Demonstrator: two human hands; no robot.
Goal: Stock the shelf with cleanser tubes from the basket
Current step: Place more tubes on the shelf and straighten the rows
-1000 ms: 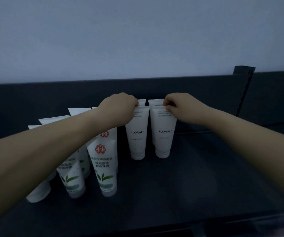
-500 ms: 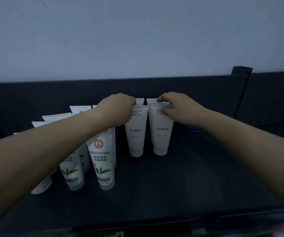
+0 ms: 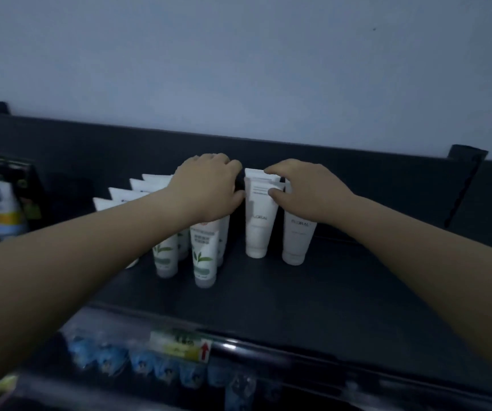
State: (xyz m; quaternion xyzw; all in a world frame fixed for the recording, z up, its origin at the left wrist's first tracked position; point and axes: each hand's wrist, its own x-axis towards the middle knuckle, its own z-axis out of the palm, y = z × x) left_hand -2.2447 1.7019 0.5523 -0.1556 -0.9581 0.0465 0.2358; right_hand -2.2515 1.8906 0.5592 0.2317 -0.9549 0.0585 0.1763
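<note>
Head view, dim light: a dark shelf (image 3: 298,292) against a pale wall, seen over two bare forearms. White cleanser tubes stand cap-down near the shelf's back edge. Toward the left end, leaf-printed tubes (image 3: 204,256) stand in crowded rows. The left hand (image 3: 209,188) lies over their crimped tops with its fingers bent away from the camera, so I cannot tell whether its grip holds a tube or only steadies them. Across a narrow gap to their right stand the left plain tube (image 3: 261,221) and the right plain tube (image 3: 298,241), with another tube's top showing behind. The right hand (image 3: 307,192) is grasping. Its thumb presses the left plain tube's front near the top, a forefinger hooks over the crimp, and the palm covers the right plain tube's top. The likely risk is that the tubes balance on small caps and stand close together, so a sideways nudge or hasty release could tip one into its neighbours. The basket is not in view. Below the shelf's front edge, a lower tier holds blurred blue packets (image 3: 150,366) behind a price label (image 3: 179,345). Bottles with yellow bands (image 3: 1,209) stand at the left end.
</note>
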